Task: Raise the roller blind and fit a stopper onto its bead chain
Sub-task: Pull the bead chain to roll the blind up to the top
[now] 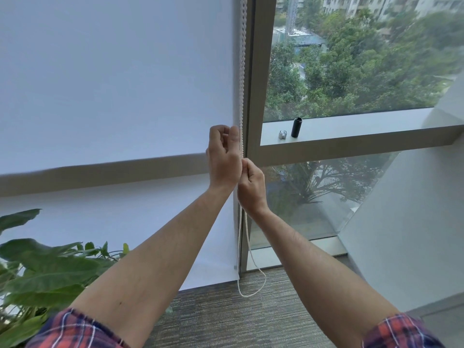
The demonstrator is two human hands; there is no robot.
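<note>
Window bay, carpet floor. Roller blind [113, 84] down to floor: light fabric, likely rolls easily. Bead chain [242, 71] at blind's right edge: thin, slippery, best pinched between beads. Left hand [223, 156] above, fingers curled by chain, grip unclear. Right hand [251, 184] below, fist gripping chain. Stopper [283, 134] on sill [351, 124], beside black cylinder [296, 127].

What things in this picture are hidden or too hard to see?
Head view:
- Top of the white roller blind and its roller: cut off by the upper edge.
- White bead chain: hidden where the left hand and right hand cover it.
- Small silver clip-like piece beside the black cylinder: too small to identify.
- Green leafy plant: cut off by the left edge.
</note>
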